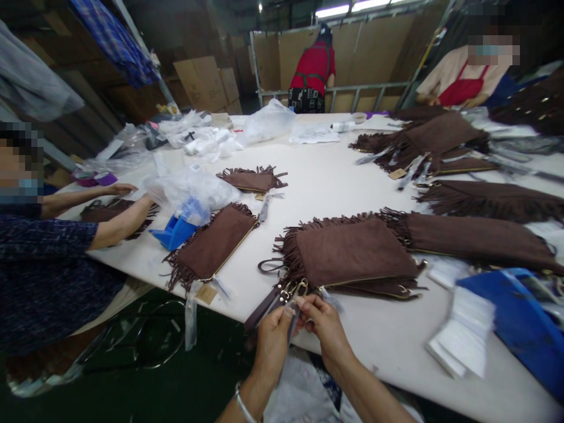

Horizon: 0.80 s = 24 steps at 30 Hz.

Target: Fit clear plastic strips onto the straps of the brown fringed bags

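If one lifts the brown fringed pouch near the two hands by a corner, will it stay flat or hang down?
Probably it sags: the brown fringed pouch lies thin and soft-looking. Its fringe spreads loosely on the table, so it would likely dangle. The metal clasp held between left hand and right hand may swing.

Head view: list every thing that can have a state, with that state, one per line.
Left hand, closed around the dark brown wrist strap.
Right hand, pinching the gold metal clasp.
Brown suede fringed bag, flat on the white table, zip closed.
Second brown fringed bag, flat, zip closed, paper tag attached.
Blue plastic bin, open-topped.
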Motion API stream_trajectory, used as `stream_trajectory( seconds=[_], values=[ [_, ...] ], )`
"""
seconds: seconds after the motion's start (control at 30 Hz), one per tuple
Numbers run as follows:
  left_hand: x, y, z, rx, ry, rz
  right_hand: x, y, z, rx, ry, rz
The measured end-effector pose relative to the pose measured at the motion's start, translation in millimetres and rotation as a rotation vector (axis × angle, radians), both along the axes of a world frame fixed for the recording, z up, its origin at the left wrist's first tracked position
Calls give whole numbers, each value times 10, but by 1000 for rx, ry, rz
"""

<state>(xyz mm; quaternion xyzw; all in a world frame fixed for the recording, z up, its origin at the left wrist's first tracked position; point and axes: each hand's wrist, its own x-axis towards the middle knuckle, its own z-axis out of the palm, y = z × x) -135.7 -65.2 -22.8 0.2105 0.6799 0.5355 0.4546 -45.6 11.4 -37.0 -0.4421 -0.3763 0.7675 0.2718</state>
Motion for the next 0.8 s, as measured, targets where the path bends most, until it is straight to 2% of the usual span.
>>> stream_trajectory(
  seconds=[0.13, 0.3, 0.47, 0.8],
  values=[
    [3, 39, -15, -24, 104, -26, 25, 32, 23, 29, -37, -13],
    [-14, 22, -38, 1, 174, -42, -50, 58, 5, 31, -29, -156],
    [-50, 41, -75, -27, 190, -43, -102, 82, -43, -29, 14, -150],
    [-41, 334, 64, -34, 303, -17, -60, 111, -33, -12, 38, -161]
  ],
)
